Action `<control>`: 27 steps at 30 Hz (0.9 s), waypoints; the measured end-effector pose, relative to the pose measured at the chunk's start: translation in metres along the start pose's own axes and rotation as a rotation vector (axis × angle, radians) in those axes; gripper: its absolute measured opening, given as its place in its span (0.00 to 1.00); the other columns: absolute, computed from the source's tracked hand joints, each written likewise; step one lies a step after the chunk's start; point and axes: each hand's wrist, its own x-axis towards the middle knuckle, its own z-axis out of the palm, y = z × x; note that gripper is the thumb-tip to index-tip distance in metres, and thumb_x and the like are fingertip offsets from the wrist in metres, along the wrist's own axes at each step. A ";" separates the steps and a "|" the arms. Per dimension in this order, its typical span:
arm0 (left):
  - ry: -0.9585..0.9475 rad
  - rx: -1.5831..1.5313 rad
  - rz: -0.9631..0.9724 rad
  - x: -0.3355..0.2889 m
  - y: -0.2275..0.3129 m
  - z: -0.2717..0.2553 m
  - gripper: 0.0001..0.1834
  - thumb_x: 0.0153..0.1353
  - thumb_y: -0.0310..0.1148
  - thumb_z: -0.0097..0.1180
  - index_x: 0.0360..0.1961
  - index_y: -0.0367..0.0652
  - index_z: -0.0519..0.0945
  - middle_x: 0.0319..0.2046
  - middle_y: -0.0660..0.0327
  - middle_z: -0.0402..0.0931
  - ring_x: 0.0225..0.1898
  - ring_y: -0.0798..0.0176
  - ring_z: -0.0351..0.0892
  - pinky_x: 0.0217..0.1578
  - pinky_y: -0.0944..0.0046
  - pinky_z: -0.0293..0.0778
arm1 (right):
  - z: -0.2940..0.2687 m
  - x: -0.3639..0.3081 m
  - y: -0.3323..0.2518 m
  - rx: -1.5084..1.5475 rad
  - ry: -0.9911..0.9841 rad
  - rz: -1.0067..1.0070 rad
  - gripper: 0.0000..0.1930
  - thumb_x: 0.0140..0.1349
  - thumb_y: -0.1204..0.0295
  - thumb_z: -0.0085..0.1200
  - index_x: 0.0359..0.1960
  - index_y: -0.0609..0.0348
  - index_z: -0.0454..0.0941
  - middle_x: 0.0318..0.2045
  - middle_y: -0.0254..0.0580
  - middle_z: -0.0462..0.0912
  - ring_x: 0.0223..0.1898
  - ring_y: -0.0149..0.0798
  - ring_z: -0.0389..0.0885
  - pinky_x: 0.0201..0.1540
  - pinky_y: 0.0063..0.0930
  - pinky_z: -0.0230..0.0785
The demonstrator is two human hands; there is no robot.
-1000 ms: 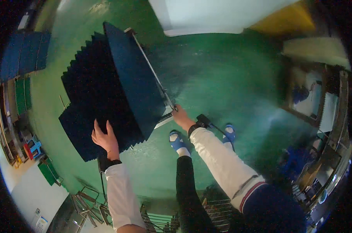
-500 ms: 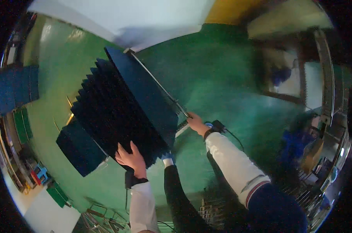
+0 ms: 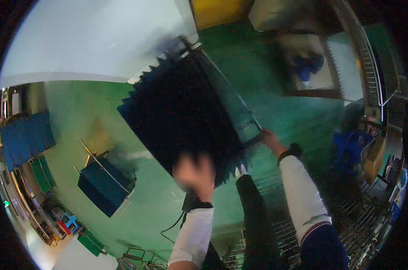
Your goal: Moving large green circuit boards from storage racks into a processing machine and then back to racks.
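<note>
A large stack of dark navy sheets or panels (image 3: 181, 117) with stepped, saw-toothed edges lies in front of me over the green floor. A thin metal bar (image 3: 233, 90) runs along its right side. At the near end of that bar, my right hand (image 3: 271, 140) is closed around the metal. My left hand (image 3: 195, 173) is over the near left edge of the stack; its fingers are smeared, so whether it grips or only touches cannot be told. A dark band with a cable hangs at the left wrist.
A smaller dark blue stack (image 3: 103, 182) with a metal rod stands on the floor to the left. A large white surface (image 3: 100, 40) borders the far side. Metal racks (image 3: 357, 220) are at the lower right. Blue panels (image 3: 28, 135) stand far left.
The large stack has shifted right in view and now lies apart from the smaller stack. Both hands have moved right with it; the right hand keeps its hold on the bar.
</note>
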 end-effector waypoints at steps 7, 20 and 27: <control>-0.108 -0.235 0.159 0.008 0.166 0.010 0.29 0.45 0.52 0.53 0.43 0.40 0.70 0.41 0.53 0.68 0.46 0.43 0.59 0.50 0.44 0.47 | -0.200 0.066 0.193 0.261 -0.078 -0.441 0.16 0.54 0.69 0.45 0.46 0.54 0.67 0.37 0.39 0.75 0.31 0.38 0.73 0.31 0.33 0.68; -0.422 -0.453 0.182 0.008 0.275 -0.003 0.34 0.43 0.42 0.57 0.50 0.37 0.61 0.49 0.46 0.58 0.54 0.44 0.52 0.54 0.43 0.42 | -0.257 -0.024 0.104 0.419 0.375 0.216 0.17 0.57 0.70 0.42 0.47 0.62 0.65 0.39 0.39 0.72 0.37 0.38 0.71 0.38 0.32 0.66; -0.348 -0.731 0.207 0.033 0.229 -0.057 0.29 0.42 0.35 0.56 0.48 0.40 0.64 0.47 0.51 0.61 0.52 0.47 0.54 0.52 0.46 0.49 | -0.207 -0.106 0.180 -1.136 -0.197 0.028 0.19 0.48 0.65 0.50 0.43 0.55 0.69 0.33 0.40 0.76 0.31 0.40 0.73 0.37 0.36 0.66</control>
